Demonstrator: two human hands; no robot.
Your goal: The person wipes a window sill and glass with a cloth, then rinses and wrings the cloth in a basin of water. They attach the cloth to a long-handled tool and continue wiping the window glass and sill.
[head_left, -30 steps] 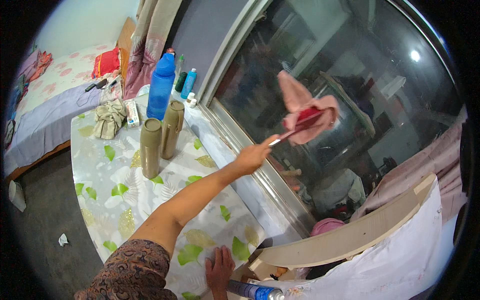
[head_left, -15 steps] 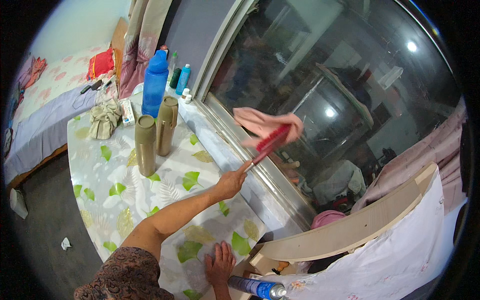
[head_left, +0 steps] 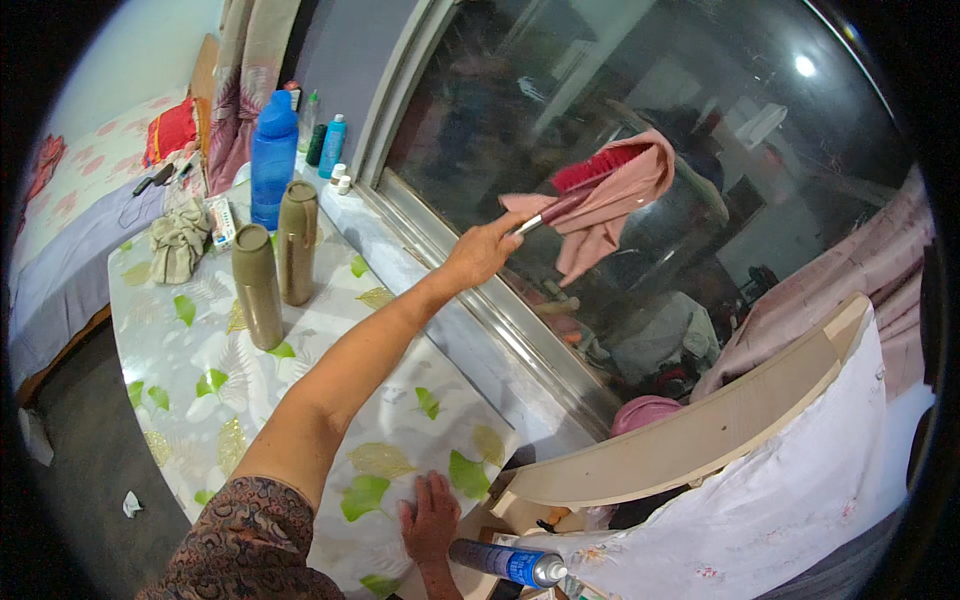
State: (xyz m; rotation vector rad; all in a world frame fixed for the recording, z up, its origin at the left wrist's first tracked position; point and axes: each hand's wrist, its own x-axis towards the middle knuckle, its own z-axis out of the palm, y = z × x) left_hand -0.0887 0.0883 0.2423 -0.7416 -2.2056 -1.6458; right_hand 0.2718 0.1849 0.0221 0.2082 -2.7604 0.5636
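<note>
My left hand (head_left: 482, 252) is closed round the handle of a brush (head_left: 600, 170) with red bristles. A pink cloth (head_left: 625, 195) is draped over the brush head and hangs down past its side. The brush and cloth are up in front of the dark window (head_left: 480, 120); whether they touch the glass I cannot tell. My right hand (head_left: 430, 515) lies flat, fingers stretched, on the table (head_left: 300, 400) with its leaf-patterned cover. Close by that hand, a blue and silver spray can (head_left: 508, 562) lies on its side.
Two bronze-coloured flasks (head_left: 259, 290) and a blue bottle (head_left: 273, 165) stand at the table's far end, near a crumpled pale cloth (head_left: 180, 240). Small bottles (head_left: 332, 147) line the sill. A curved wooden board (head_left: 690, 440) borders the right; a bed (head_left: 100, 220) lies at far left.
My left hand has moved up and away with the brush, toward the upper window. The cloth now hangs below the brush head. My right hand stays on the table.
</note>
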